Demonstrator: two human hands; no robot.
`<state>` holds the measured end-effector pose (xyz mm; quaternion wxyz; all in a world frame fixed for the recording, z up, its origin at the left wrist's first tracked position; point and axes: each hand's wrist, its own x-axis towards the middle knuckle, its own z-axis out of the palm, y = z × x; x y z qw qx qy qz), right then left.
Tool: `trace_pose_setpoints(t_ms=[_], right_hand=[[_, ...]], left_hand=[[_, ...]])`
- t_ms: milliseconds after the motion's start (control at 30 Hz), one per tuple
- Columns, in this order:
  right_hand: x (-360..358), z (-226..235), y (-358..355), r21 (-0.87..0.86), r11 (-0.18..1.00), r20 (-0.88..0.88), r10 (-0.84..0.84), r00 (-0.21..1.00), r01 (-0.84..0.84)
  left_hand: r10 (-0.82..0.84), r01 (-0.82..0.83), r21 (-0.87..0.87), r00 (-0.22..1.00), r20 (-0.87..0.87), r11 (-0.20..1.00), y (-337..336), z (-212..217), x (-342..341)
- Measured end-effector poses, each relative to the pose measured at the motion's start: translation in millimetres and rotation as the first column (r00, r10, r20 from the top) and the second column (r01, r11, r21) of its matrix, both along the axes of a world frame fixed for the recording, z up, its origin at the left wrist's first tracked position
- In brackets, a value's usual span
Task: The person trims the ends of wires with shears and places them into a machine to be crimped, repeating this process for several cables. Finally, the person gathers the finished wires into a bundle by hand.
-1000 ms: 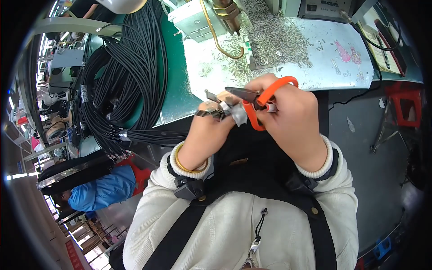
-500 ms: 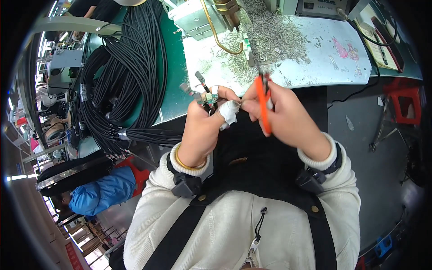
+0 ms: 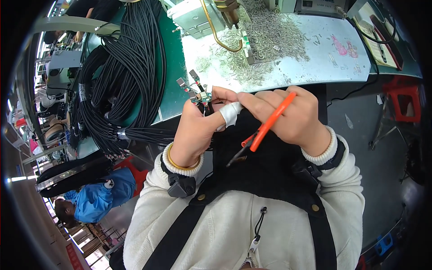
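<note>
My left hand (image 3: 195, 130) is closed around a bunch of cable ends with small metal connectors (image 3: 193, 90) sticking up above its fingers; one finger is wrapped in white tape. My right hand (image 3: 292, 119) holds orange-handled scissors (image 3: 263, 130), blades pointing down toward my chest, while its fingertips reach across to touch the connectors. Both hands are together just in front of the bench edge.
A large bundle of black cables (image 3: 121, 81) hangs over the green mat on the left. The pale bench top (image 3: 324, 58) carries a heap of small metal parts (image 3: 265, 36) and a machine with a brass tube (image 3: 211, 22). A person in blue (image 3: 94, 200) sits lower left. A red stool (image 3: 405, 99) stands on the right.
The scissors swung from pointing at the connectors to hanging blade-down in my right palm. My hands rose slightly, and my right fingertips now pinch at the cable ends.
</note>
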<state>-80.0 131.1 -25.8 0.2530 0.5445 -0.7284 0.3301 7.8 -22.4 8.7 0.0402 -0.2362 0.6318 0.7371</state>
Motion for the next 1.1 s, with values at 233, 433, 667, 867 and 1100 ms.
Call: trace_pose_setpoints(t_ms=[233,433,667,867,1100], right_hand=[[12.2,-0.6,-1.9,-0.002,1.000,0.219,-0.004,0.976,0.004],[24.6,-12.5,-11.2,-0.209,0.977,0.675,0.117,0.729,0.036],[28.4,-3.6,-13.6,-0.450,0.880,0.890,0.428,0.157,0.154],[23.8,-8.7,0.7,-0.005,0.998,0.840,0.042,0.542,-0.068],[29.0,-11.4,-5.6,0.170,0.985,0.751,-0.120,0.649,-0.015]], left_hand=[[0.020,-0.086,-0.256,0.968,-0.249,0.963,11.2,-12.6,4.0],[-0.061,-0.214,-0.464,0.858,-0.509,0.860,11.9,-24.6,4.3],[0.124,-0.125,-0.002,0.979,-0.162,0.992,6.3,-11.6,2.6],[0.117,-0.126,-0.022,0.962,-0.246,0.992,5.1,-7.4,3.0],[0.122,-0.155,-0.102,0.955,-0.268,0.983,6.8,-4.3,-3.9]])
